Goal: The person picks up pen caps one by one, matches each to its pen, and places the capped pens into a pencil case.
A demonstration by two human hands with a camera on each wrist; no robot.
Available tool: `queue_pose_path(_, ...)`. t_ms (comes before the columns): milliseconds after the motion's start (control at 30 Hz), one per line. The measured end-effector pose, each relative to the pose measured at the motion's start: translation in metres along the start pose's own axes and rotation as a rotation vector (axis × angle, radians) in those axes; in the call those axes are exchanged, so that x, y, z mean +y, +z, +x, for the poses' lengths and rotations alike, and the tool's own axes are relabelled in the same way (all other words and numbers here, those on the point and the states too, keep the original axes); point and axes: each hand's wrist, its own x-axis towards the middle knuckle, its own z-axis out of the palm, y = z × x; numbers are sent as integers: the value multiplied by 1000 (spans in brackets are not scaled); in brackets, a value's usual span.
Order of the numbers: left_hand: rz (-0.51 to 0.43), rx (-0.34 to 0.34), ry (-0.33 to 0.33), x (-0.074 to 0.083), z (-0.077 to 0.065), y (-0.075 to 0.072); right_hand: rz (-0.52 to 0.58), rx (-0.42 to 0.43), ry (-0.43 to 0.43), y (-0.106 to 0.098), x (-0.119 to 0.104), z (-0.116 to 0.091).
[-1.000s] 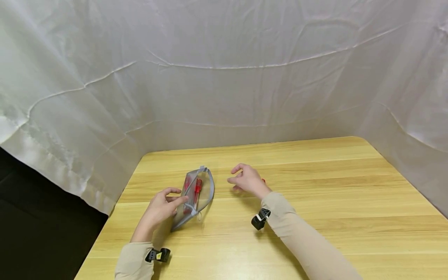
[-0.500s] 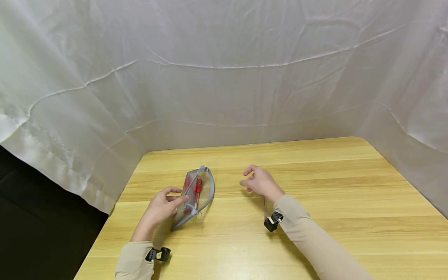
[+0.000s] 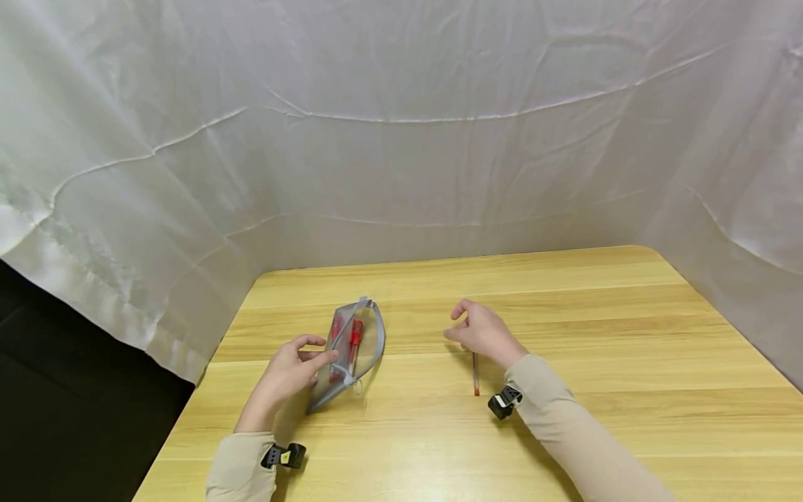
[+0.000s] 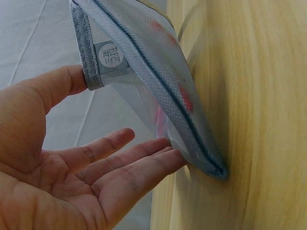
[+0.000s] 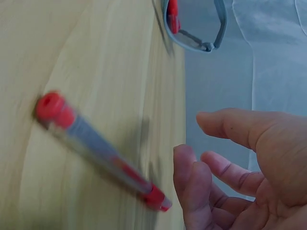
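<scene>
A grey see-through zipper pouch (image 3: 335,359) stands tilted at the left of the table, its mouth spread toward the right. Red-capped pens (image 3: 355,333) show inside it. My left hand (image 3: 290,375) holds the pouch's near left side, thumb (image 4: 72,79) at the rim and fingertips (image 4: 168,153) on the lower side. To the right, another red-capped pen (image 5: 103,148) lies on the table; only its lower part (image 3: 475,376) shows in the head view. My right hand (image 3: 483,333) hovers over this pen with loosely bent fingers and nothing between them.
The wooden table (image 3: 564,321) reaches to a pale hanging curtain (image 3: 439,174) at the back and sides. A dark area (image 3: 75,390) lies beyond the left edge. Each wrist wears a small black camera (image 3: 502,402).
My right hand has moved right and slightly toward me, away from the pouch to over the lying pen, whose lower part has come into sight. My left hand and the pouch look unchanged.
</scene>
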Motion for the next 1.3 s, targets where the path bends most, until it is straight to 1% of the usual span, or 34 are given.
queue_pose_path(367,1,1,2,1,-1,0,-118,40,-37,-7,18,-5)
queue_pose_path(567,1,-3,1,1,-1,0,-164,53,-34,-7,26,-5)
queue_pose_path(967,5,2,6,0,0,1,-176,67,-34,-6,31,-3)
queue_pose_path(1167,2,1,6,0,0,0,-189,62,-7,-6,32,-1)
queue_pose_path(1300,2,1,4,1,-1,0,-160,44,9,-7,30,-1)
